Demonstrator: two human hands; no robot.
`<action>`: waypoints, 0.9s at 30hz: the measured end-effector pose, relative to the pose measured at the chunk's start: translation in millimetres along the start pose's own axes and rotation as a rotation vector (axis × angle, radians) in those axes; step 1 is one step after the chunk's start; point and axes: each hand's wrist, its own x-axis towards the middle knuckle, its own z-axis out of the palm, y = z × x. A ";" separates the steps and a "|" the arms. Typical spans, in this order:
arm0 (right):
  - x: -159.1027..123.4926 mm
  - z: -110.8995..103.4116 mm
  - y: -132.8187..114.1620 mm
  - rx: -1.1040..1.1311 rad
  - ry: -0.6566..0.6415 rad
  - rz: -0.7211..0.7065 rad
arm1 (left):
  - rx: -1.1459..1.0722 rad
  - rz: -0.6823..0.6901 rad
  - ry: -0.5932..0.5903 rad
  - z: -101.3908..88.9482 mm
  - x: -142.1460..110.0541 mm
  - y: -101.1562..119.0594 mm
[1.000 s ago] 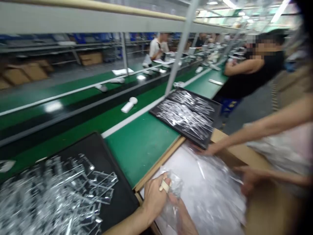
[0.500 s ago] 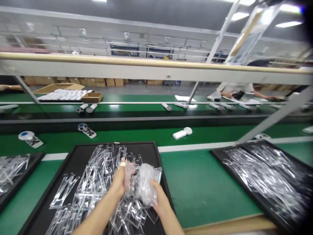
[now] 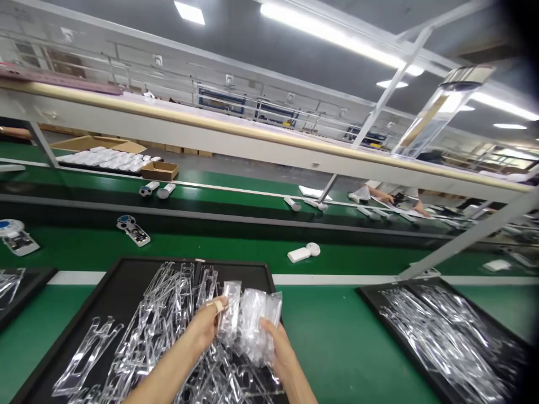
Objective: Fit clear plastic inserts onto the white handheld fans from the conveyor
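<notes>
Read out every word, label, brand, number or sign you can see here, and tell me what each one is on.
No text can be read.
Clear plastic packs in the left hand and right hand: no legible print.
Circuit board in the opened white device: any markings too small.
Yellow patch in the background: too blurred to tell whether it is a sign.

Bright strip lights point(image 3: 337, 36) line the grey ceiling point(image 3: 236, 42).
</notes>
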 end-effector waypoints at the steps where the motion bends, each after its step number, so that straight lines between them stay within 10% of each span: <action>1: 2.6 -1.8 -3.1 -0.001 -0.005 0.000 | 0.028 0.036 0.006 1.5 -0.7 -0.9; 11: 14.2 -16.5 -13.7 0.027 -0.097 0.013 | 0.445 0.301 -0.005 28.2 -7.0 -19.5; 27: 33.1 -8.5 3.2 -0.060 -0.190 -0.031 | 0.253 0.306 0.173 40.5 16.2 -24.3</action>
